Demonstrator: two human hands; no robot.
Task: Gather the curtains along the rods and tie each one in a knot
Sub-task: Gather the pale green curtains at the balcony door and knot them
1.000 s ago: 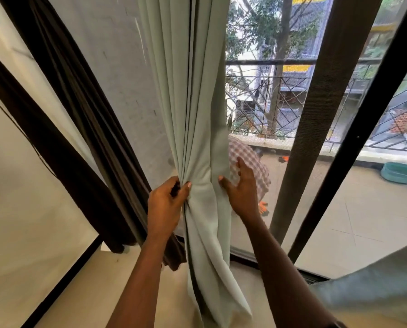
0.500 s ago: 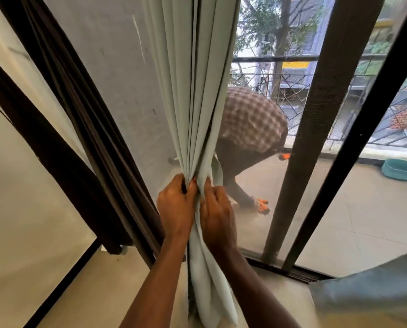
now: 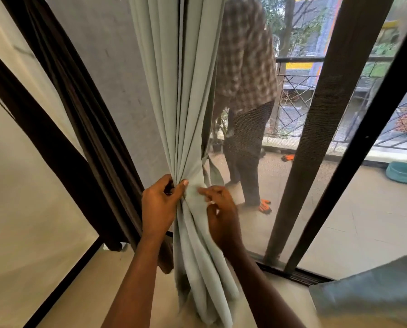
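Both left hand (image 3: 157, 209) and right hand (image 3: 221, 216) fingers (image 3: 204, 191) apparently pinch the curtain (image 3: 174, 91).

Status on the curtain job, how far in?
Done: the pale green curtain is gathered into a tight bundle. In hand: the left hand grips the bundle at its waist, and the right hand pinches folds beside it. Left: no knot in it yet, its tail hangs loose below; the dark brown curtain at left shows no knot either.

One pale curtain (image 3: 174, 91), two hands (image 3: 158, 207) (image 3: 223, 216), one basin (image 3: 403, 172), one bystander (image 3: 245, 67).
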